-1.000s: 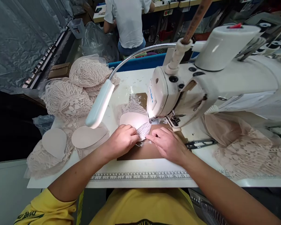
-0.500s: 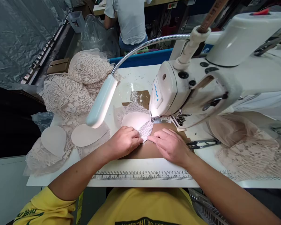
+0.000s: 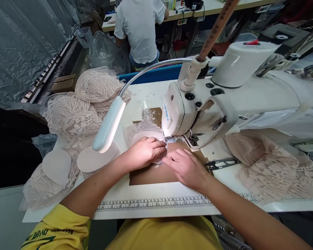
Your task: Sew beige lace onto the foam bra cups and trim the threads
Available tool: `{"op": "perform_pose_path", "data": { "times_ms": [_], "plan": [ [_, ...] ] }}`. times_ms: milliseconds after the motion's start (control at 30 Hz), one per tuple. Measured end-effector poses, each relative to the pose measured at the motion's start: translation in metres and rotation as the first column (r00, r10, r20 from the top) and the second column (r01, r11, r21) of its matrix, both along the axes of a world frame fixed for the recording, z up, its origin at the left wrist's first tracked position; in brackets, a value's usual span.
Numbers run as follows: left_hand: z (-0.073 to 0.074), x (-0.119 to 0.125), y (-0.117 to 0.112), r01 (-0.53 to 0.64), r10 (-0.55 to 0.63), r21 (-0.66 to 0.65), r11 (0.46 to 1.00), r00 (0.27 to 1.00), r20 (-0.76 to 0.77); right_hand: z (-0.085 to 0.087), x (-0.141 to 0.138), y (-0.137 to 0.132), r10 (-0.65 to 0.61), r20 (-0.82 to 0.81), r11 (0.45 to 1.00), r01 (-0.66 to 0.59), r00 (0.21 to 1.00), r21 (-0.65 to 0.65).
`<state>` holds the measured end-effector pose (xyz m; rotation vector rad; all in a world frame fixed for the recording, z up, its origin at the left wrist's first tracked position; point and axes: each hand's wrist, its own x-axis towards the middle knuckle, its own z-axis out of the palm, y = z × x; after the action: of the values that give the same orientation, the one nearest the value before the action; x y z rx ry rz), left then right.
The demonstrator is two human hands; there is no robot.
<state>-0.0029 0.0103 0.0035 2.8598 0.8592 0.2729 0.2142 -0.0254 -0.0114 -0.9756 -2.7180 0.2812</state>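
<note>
A pale lace bra cup [image 3: 145,126] with a smooth foam pad lies under the needle area of the white sewing machine [image 3: 176,109]. Close to the presser foot, my left hand [image 3: 147,151] is closed over the cup, its fingertips holding the lace edge down and covering much of it. From the other side, my right hand [image 3: 186,167] pinches the lower lace edge between thumb and forefinger. Under both hands is a brown board [image 3: 148,175]. The needle itself is too small to make out.
Lace cups [image 3: 80,104] are heaped at the left, with loose pads [image 3: 56,167] in front. A lamp [image 3: 109,123] hangs over the table. Thread snips [image 3: 221,163] and beige lace fabric [image 3: 279,170] lie right. A person in a white shirt [image 3: 138,29] sits beyond.
My left hand has moved right and forward, over the lace near the presser foot. My right hand still pinches the lower edge. The view has tilted up and shifted slightly right.
</note>
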Motion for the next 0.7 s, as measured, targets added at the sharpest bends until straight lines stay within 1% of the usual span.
{"op": "perform_pose_path", "data": {
  "times_ms": [67,167,333,500,700],
  "plan": [
    [-0.006,0.0,0.001,0.002,-0.001,0.042,0.999,0.999,-0.044,0.001,0.001,-0.001,0.001,-0.013,1.0,-0.001,1.0,0.006],
    [-0.01,-0.001,-0.001,0.001,0.005,0.078,0.997,0.997,-0.073,0.002,0.001,-0.001,-0.003,-0.029,1.0,0.004,1.0,0.018],
    [-0.013,0.001,-0.005,-0.047,0.05,0.086,0.995,0.998,-0.037,0.003,0.001,0.0,-0.021,-0.016,1.0,0.022,1.0,0.019],
    [-0.012,0.007,-0.006,-0.105,0.106,0.051,0.993,0.994,-0.009,0.003,0.001,0.003,-0.068,-0.008,0.997,0.069,0.998,0.036],
    [-0.009,0.009,-0.003,-0.114,0.113,0.036,0.993,0.993,0.02,0.002,0.001,0.006,-0.12,0.006,0.991,0.119,0.993,0.059]
  ]
}}
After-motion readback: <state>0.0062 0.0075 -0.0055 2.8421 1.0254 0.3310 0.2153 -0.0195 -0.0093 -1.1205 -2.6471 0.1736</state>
